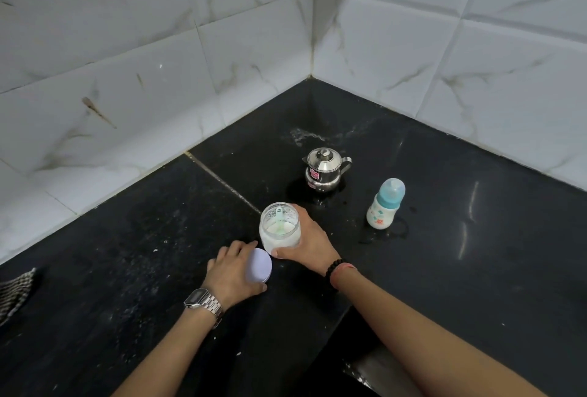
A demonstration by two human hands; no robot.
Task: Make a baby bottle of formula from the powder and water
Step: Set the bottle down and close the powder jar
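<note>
An open clear jar of white formula powder [280, 231] stands on the black counter [444, 238], with a pale green scoop lying inside it. My right hand [309, 242] grips the jar from its right side. Just left of the jar, my left hand [233, 272] holds the jar's white round lid [259, 265] low over the counter. A baby bottle [385, 204] with a teal collar and clear cap stands upright to the right, holding white liquid. Behind the jar sits a small steel lidded pot [324, 169] with a spout.
White marble-look tiled walls [158, 79] meet in a corner behind the pot. Wet patches lie around the pot and the bottle. A checked cloth [16, 292] lies at the far left edge. The counter's front edge [349, 361] drops away near my right forearm.
</note>
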